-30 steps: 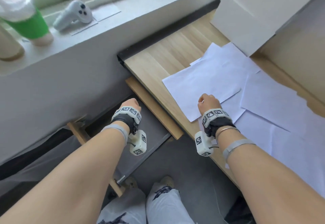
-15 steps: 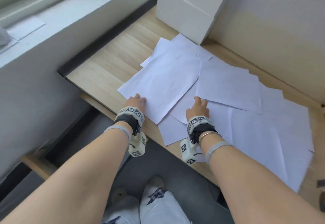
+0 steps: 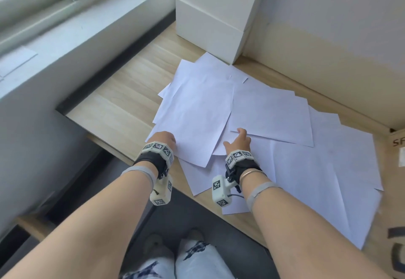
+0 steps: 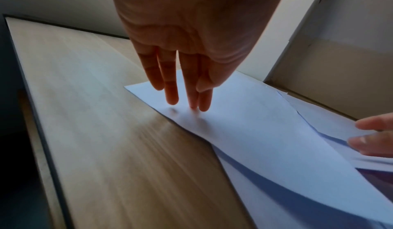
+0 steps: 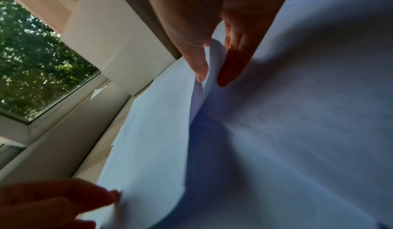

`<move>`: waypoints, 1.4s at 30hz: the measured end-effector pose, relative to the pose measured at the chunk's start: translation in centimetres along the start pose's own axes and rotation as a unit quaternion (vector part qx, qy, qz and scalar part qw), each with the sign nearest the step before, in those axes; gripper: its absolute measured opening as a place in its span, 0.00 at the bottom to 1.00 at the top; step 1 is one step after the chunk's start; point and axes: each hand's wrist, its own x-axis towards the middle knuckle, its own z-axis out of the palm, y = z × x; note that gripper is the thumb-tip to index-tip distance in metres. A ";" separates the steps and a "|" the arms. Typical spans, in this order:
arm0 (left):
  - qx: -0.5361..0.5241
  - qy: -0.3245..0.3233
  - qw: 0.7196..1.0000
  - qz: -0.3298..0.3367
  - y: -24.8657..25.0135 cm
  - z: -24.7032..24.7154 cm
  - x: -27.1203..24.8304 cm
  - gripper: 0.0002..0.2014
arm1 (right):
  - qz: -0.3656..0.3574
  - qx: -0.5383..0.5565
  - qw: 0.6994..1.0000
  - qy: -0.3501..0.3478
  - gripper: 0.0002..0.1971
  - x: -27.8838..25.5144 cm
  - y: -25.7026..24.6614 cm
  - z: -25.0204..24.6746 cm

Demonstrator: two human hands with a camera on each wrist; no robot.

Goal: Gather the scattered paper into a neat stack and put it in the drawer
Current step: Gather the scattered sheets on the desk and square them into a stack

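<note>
Loose white paper sheets [image 3: 197, 112] are spread overlapping on the light wooden counter [image 3: 118, 108]. One sheet's near corner is touched by the straight fingers of the left hand [image 3: 163, 139], nothing held. Another sheet's edge is pinched in the grip of the right hand [image 3: 237, 142].

Bare desk [image 3: 114, 103] lies open left of the paper [image 3: 197, 112]; white boxes [image 3: 214, 20] block the back.

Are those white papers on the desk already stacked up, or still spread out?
Still spread out: the sheets lie fanned and overlapping at different angles across the desk, edges unaligned.
</note>
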 end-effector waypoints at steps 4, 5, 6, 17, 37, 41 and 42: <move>-0.088 0.073 0.993 0.007 -0.4 0.0 0.4 0.15 | 0.044 0.059 0.997 0.038 0.31 0.5 -0.2 -0.5; -0.124 0.114 0.986 0.008 -0.7 0.0 0.7 0.15 | 0.055 0.070 0.996 0.032 0.31 0.6 -0.2 -0.6; -0.147 0.152 0.977 0.008 -1.0 -0.2 1.1 0.16 | 0.068 0.078 0.994 0.020 0.30 1.0 -0.2 -0.7; -0.127 0.096 0.987 -0.006 -0.4 -3.6 8.0 0.25 | 0.123 -0.066 0.988 -0.064 0.19 3.6 -2.0 -1.2; -0.295 0.037 0.947 -0.120 1.3 -8.8 12.2 0.34 | 0.081 -0.140 0.975 -0.152 0.25 4.7 -5.6 1.7; -0.274 -0.010 0.955 -0.116 1.1 -8.8 12.1 0.30 | 0.079 -0.122 0.976 -0.164 0.26 5.1 -5.6 1.1; -0.269 -0.021 0.956 -0.110 1.2 -8.7 12.0 0.29 | 0.080 -0.118 0.975 -0.170 0.26 5.2 -5.6 1.0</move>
